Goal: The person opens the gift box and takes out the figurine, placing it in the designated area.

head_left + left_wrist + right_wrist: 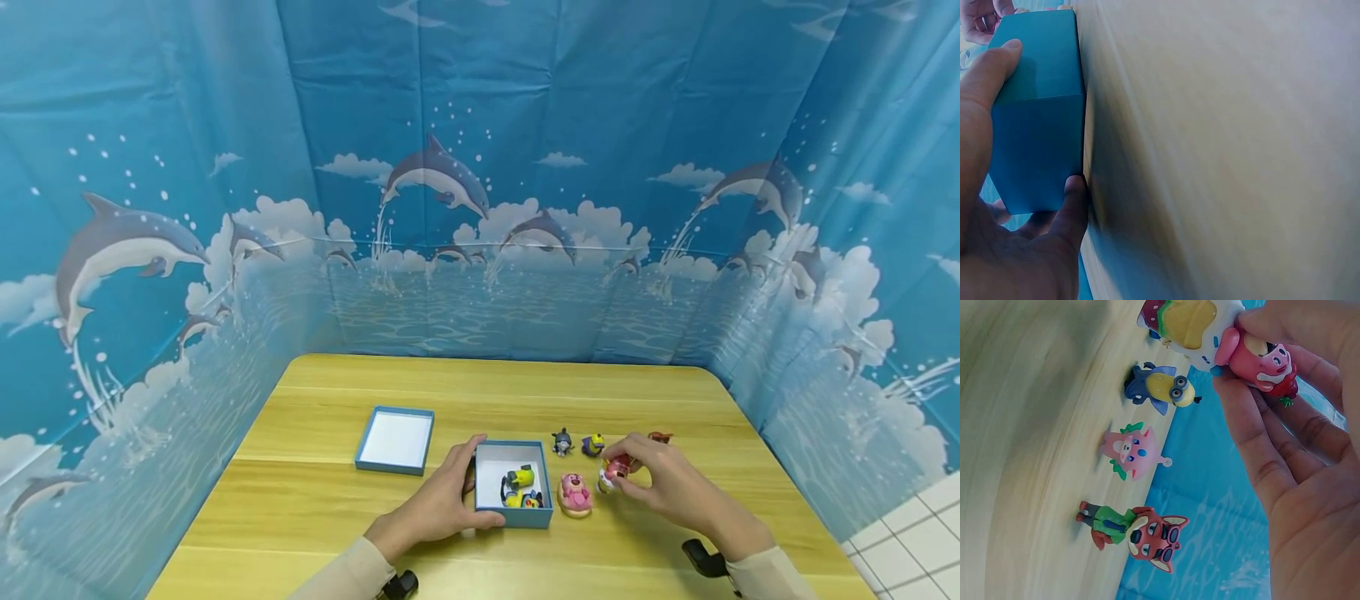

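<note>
Between side edges of the bench [270, 517]
Left hand [442, 497] grips a blue box [527, 518]; right hand [667, 479] pinches a pink-and-white figurine [1229, 347].

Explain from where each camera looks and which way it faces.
Head: worn there, facing forward and down at the table; left grip, right grip and sleeves show.
Left wrist: worn there, facing the blue box; left grip and part of the right show.
Right wrist: worn there, facing the held toy and fox figure; right grip shows.
Shared: head and left wrist show the box; head and right wrist, the toy.
</note>
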{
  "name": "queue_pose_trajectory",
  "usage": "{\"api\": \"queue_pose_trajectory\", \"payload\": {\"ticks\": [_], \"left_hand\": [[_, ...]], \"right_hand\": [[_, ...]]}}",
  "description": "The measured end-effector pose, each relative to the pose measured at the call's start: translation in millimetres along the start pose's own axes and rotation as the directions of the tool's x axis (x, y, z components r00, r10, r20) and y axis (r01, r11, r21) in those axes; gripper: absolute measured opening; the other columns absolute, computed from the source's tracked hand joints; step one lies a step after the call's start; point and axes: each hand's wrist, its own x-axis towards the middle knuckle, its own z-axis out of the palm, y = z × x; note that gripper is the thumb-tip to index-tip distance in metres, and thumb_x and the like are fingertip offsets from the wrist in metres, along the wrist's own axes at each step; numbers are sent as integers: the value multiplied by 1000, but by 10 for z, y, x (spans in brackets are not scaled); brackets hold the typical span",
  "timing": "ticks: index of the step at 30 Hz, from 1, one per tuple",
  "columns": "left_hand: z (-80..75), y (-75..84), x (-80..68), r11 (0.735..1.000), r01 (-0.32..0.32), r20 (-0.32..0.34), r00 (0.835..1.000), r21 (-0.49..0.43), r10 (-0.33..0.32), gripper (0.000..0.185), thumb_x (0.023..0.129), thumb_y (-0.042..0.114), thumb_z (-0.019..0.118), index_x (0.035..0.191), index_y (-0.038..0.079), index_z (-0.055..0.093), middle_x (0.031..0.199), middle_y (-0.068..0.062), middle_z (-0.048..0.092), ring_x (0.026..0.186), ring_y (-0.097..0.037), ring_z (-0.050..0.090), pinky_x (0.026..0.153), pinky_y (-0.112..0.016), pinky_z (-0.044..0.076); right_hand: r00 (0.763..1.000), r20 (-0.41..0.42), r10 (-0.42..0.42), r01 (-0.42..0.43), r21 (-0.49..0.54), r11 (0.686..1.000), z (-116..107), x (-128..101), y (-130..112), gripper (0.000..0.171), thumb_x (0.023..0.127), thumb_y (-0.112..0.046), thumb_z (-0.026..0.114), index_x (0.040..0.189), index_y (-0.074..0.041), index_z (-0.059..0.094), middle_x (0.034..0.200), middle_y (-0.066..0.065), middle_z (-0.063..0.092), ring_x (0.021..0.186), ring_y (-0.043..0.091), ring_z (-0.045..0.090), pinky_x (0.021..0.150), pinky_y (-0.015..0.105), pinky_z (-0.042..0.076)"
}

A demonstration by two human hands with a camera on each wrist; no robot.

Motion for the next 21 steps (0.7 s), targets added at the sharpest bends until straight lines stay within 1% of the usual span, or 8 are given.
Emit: {"api": "queue_pose_trajectory", "payload": {"ticks": [3,6,12,15,16,19,21], "left_hand": [[0,3,-3,1000,-4,-1,1000,-1,4,129,95,62,95,189,23,17,181,-17,41,145,-23,66,122,-42,58],[1,3,-6,1000,-8,-1,1000,-2,8,129,95,62,96,189,23,17,181,-17,41,146,-23,66,122,-41,58],[1,8,1,1000,-5,-3,1000,8,5,129,94,63,96,188,24,17,180,-17,41,146,-23,66,123,-42,58],[1,13,-1,1000,2,-5,1000,18,-1,129,94,64,95,189,24,17,180,-17,42,144,-23,65,123,-44,57],[1,15,-2,1000,3,-6,1000,20,-3,129,94,64,95,189,24,17,179,-16,43,144,-23,65,123,-45,57],[1,20,-4,1000,5,-7,1000,21,-5,129,94,64,95,188,23,17,179,-17,43,144,-23,64,123,-48,57],[1,20,-3,1000,3,-8,1000,24,-3,129,94,64,95,188,23,17,179,-17,43,145,-24,64,123,-49,56]], "right_hand": [[1000,2,-9,9,15,1000,19,-8,20,40,97,-3,95,130,-18,78,119,0,81,96,13,77,78,27,67],[1000,-1,-23,23,27,999,41,-15,38,40,97,-4,95,130,-17,78,119,1,82,95,14,78,78,30,68],[999,-8,-47,47,21,999,71,-19,62,48,89,6,97,129,-14,78,118,4,84,98,11,79,77,30,69],[999,1,-49,49,28,998,80,-26,75,48,88,7,97,127,-14,78,117,5,84,98,11,80,77,30,69],[999,7,-51,51,30,998,82,-30,80,46,90,5,97,127,-14,78,117,6,84,97,12,80,77,30,69],[998,18,-58,57,32,998,95,-47,92,44,89,5,97,125,-10,78,117,7,85,96,17,83,79,32,70],[998,16,-60,60,16,998,106,-58,94,44,87,6,98,124,-9,79,117,6,85,100,25,85,81,32,71]]}}
